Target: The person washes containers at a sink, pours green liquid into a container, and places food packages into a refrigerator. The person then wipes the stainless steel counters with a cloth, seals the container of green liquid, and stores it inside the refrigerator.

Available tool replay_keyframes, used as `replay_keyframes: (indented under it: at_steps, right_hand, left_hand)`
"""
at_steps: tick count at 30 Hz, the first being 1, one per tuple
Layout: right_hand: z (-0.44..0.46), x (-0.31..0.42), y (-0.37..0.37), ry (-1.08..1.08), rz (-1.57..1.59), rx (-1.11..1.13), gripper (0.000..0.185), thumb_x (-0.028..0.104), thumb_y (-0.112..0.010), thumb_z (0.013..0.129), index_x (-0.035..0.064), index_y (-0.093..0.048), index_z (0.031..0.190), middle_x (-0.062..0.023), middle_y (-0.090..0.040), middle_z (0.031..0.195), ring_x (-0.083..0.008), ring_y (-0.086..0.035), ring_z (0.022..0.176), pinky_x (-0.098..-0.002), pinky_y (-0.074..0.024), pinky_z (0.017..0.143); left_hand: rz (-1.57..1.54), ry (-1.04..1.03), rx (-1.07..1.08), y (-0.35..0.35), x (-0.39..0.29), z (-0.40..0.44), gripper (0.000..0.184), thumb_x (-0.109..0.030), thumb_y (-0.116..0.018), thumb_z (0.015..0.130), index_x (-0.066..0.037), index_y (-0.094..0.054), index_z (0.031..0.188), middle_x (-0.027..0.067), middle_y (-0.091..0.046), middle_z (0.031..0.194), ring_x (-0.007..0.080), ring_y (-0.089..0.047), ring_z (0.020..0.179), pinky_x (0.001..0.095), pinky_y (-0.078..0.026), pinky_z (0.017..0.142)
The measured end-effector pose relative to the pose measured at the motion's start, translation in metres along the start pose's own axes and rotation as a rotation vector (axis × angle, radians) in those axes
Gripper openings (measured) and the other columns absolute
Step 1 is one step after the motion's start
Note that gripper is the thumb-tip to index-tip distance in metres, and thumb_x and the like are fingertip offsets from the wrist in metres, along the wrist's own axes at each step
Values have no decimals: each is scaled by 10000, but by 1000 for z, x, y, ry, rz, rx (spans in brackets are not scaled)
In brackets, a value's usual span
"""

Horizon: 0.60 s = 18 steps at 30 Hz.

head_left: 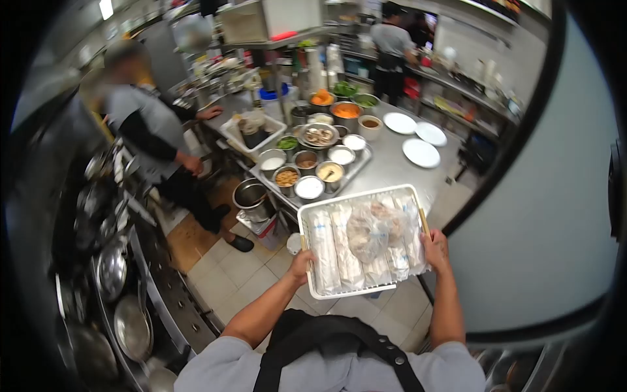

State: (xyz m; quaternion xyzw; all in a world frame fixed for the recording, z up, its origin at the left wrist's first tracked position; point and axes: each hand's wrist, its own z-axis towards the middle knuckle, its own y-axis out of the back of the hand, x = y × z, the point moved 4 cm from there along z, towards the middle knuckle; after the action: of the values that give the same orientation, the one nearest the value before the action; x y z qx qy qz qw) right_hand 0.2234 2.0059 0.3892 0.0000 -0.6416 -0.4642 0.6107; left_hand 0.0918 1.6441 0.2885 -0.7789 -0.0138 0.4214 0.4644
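Note:
A white plastic basket [346, 293] is held up in front of my body, near the steel table's front edge. Inside lie several long wrapped packs [324, 251] side by side, with a clear plastic bag [367, 230] of pale food on top. My left hand [302, 266] grips the basket's left side, its fingers partly hidden by the rim. On the right side, my right hand [435, 249] is closed round the basket's edge.
The steel table [392, 176] bears several metal food containers [309, 187] and white plates [421, 153]. A co-worker [147, 130] stands at the left, another person [390, 49] farther back. Pans [132, 326] line the left; a pale panel [548, 196] stands right.

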Motion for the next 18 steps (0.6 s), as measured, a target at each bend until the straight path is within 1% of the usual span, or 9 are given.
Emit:
replay_keyframes:
  at_steps: [1, 4, 8, 11, 12, 14, 15, 17, 18]
  right_hand:
    - [-8, 1, 7, 2, 48, -1, 248, 247, -618, 826, 14, -545, 781, -87, -563, 683, -175, -510, 616, -333, -429, 593]
    - [-54, -3, 28, -212, 306, -29, 192, 198, -629, 821, 27, -543, 805, -24, -545, 703, -114, -478, 625, -289, -420, 585]
    - [-134, -13, 46, -305, 458, -234, 138, 119, -637, 804, 35, -533, 837, 17, -519, 718, -68, -450, 641, -242, -404, 580]
    - [-206, -18, 48, -405, 302, -409, 132, 105, -634, 794, 34, -530, 833, 20, -509, 715, -70, -449, 644, -243, -404, 581]
    - [-230, -18, 45, -430, 315, -475, 114, 83, -623, 775, 33, -530, 819, 19, -503, 716, -71, -451, 648, -246, -405, 582]
    - [-273, -23, 43, -459, 253, -560, 107, 68, -611, 751, 36, -530, 813, 12, -510, 726, -76, -458, 650, -246, -407, 586]
    - [-297, -9, 46, -511, 111, -572, 120, 72, -608, 740, 32, -535, 826, 6, -514, 728, -81, -473, 663, -251, -415, 600]
    - [-347, -16, 37, -574, 295, -673, 133, 83, -610, 741, 25, -541, 837, 0, -523, 734, -86, -488, 679, -260, -427, 617]
    - [-368, -18, 34, -588, 303, -702, 141, 75, -606, 745, 29, -537, 859, 5, -529, 752, -83, -488, 687, -257, -426, 625]
  left_hand:
    - [19, 27, -10, -17, -14, -4, 560, -130, -498, 703, 74, -477, 1224, 196, -615, 1081, 305, -635, 953, 403, -513, 886]
    - [80, 116, 12, -38, -37, -2, 547, -159, -491, 739, 82, -469, 1230, 203, -614, 1084, 308, -633, 960, 403, -504, 896]
    - [191, 310, 57, -57, -33, 7, 537, -177, -502, 762, 73, -469, 1236, 192, -613, 1095, 299, -628, 975, 394, -497, 903]
    - [214, 452, 152, -53, -15, 17, 543, -144, -487, 768, 81, -433, 1259, 202, -596, 1106, 297, -633, 962, 402, -520, 874]
    - [209, 485, 205, -56, -10, 19, 517, -153, -497, 766, 80, -454, 1226, 188, -603, 1065, 290, -637, 938, 401, -525, 857]
    - [274, 602, 247, -49, 11, 27, 529, -183, -506, 760, 72, -467, 1222, 191, -613, 1051, 290, -634, 942, 392, -509, 880]
    - [305, 654, 275, -48, 20, 28, 536, -197, -511, 757, 69, -474, 1220, 192, -618, 1044, 290, -632, 945, 388, -501, 891]
    - [378, 665, 276, -51, 37, 28, 504, -187, -528, 743, 66, -502, 1178, 188, -620, 1011, 285, -636, 915, 387, -506, 872]
    - [446, 686, 262, -46, 51, 26, 497, -185, -533, 740, 65, -508, 1170, 189, -621, 1008, 285, -637, 910, 388, -507, 868]
